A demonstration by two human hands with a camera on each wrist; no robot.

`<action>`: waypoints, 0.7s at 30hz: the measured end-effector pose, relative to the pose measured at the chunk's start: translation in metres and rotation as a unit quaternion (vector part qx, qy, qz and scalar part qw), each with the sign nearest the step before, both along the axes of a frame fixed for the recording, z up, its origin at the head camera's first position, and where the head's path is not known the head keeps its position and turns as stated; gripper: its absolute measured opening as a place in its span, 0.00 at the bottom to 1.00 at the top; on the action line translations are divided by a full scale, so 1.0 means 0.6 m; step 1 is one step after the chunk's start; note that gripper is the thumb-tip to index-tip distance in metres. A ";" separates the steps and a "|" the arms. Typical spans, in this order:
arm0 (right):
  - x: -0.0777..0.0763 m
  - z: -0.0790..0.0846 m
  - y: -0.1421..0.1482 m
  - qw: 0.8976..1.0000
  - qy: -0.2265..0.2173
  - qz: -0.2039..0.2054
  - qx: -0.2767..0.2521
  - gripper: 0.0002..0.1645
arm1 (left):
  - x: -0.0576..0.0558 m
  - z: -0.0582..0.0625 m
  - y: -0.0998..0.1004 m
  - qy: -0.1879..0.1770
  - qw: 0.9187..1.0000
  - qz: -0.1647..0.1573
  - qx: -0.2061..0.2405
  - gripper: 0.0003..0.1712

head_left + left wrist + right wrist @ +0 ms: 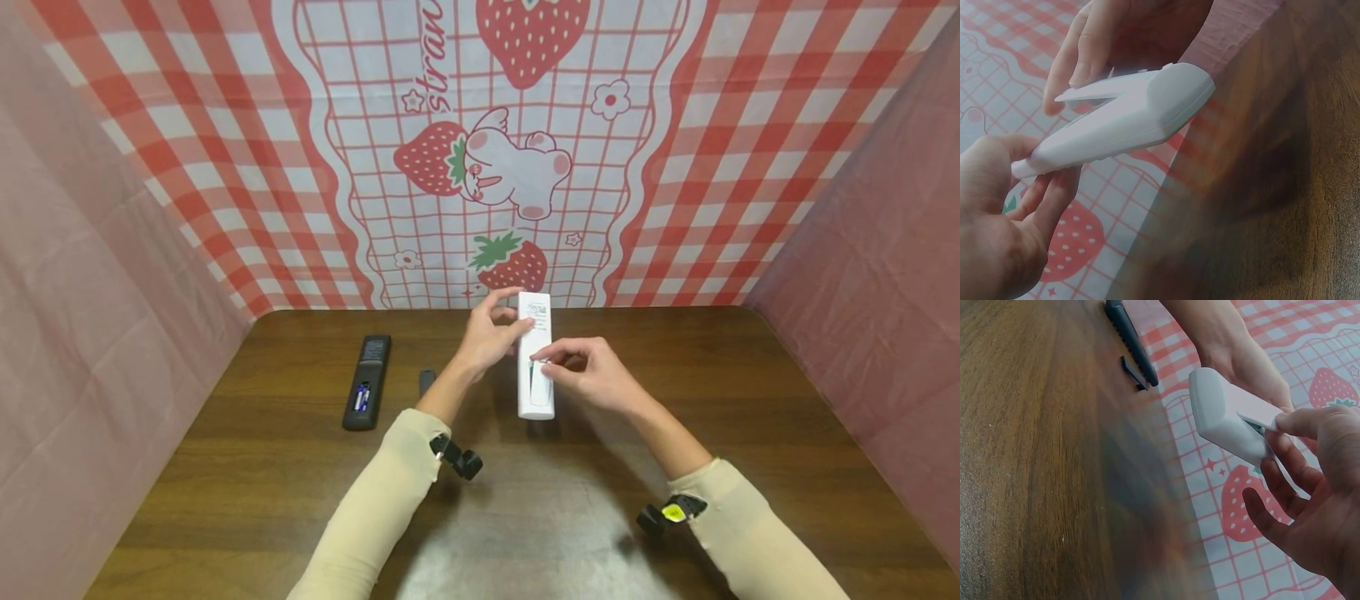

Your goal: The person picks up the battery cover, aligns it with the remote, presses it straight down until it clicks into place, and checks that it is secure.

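Beyond the white remote [536, 340] hangs a red-and-white checked cloth [757, 125], printed with strawberries and red sideways lettering of which "stra" can be read. Beneath the remote spreads a brown wood-grain table [225, 500]. At the remote's left side, the left hand [487, 337] grips its far half, thumb on the back and fingers underneath; at its right side, the right hand [592, 375] pinches a raised flap on it between thumb and fingers. The remote itself is held above the table, plain and smooth, slim at one end and deep with rounded corners at the other, its back turned up. Its long axis runs nearly straight away from the person, thin end toward the cloth, thick end nearest the person. Well to the left of it lies a black remote [367, 379], back up, pointing much the same way. The flap, a white battery cover [540, 390], tilts up from the remote's thick end, its free edge lifted. On the remote's far half sits a printed label [537, 309] with a green mark and lines too small to read. Left of the remote, inside the black one, are blue-and-silver batteries [362, 397].
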State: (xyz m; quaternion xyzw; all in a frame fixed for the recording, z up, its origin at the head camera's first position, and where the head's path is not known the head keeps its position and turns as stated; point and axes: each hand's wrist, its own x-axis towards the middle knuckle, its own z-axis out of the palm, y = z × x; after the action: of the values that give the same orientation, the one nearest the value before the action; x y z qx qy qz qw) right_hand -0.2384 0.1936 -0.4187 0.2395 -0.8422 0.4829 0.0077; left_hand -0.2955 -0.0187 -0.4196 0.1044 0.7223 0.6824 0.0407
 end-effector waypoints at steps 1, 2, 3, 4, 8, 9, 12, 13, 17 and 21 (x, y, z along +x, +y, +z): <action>0.000 0.000 0.000 1.000 0.000 0.001 0.001 0.11 | 0.000 0.000 0.000 0.001 1.000 0.000 -0.001 0.37; 0.000 0.000 0.000 1.000 -0.001 0.002 0.002 0.11 | 0.000 0.001 0.000 0.002 1.000 -0.001 -0.001 0.37; 0.000 0.000 0.000 1.000 -0.001 0.003 0.003 0.11 | 0.001 0.001 -0.001 0.003 1.000 -0.002 -0.002 0.37; 0.000 0.000 -0.001 1.000 -0.003 0.005 0.003 0.11 | 0.001 0.002 -0.001 0.004 1.000 -0.002 -0.003 0.37; 0.001 -0.001 -0.002 1.000 -0.003 0.006 0.003 0.12 | 0.001 0.003 -0.001 0.003 1.000 -0.002 0.000 0.37; 0.001 -0.001 -0.003 1.000 -0.001 0.007 0.001 0.11 | 0.001 0.003 -0.001 0.003 1.000 -0.001 0.001 0.37; 0.002 -0.001 -0.004 1.000 0.002 0.009 -0.006 0.12 | 0.001 0.003 -0.001 0.001 1.000 0.001 0.006 0.36; 0.002 -0.002 -0.005 1.000 0.002 0.010 -0.010 0.12 | 0.001 0.003 -0.001 0.000 1.000 0.002 0.007 0.36; 0.002 -0.004 -0.008 1.000 -0.003 0.011 -0.024 0.13 | 0.001 0.003 -0.002 0.000 1.000 0.002 0.008 0.35; 0.001 -0.005 -0.010 1.000 -0.002 0.007 -0.023 0.13 | 0.001 0.004 -0.003 0.002 1.000 0.001 0.011 0.36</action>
State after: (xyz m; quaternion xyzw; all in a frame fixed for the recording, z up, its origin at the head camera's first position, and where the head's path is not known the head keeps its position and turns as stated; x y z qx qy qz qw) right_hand -0.2379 0.1877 -0.4214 0.2439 -0.8294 0.5025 0.0080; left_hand -0.2947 -0.0206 -0.4172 0.1051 0.7150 0.6901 0.0376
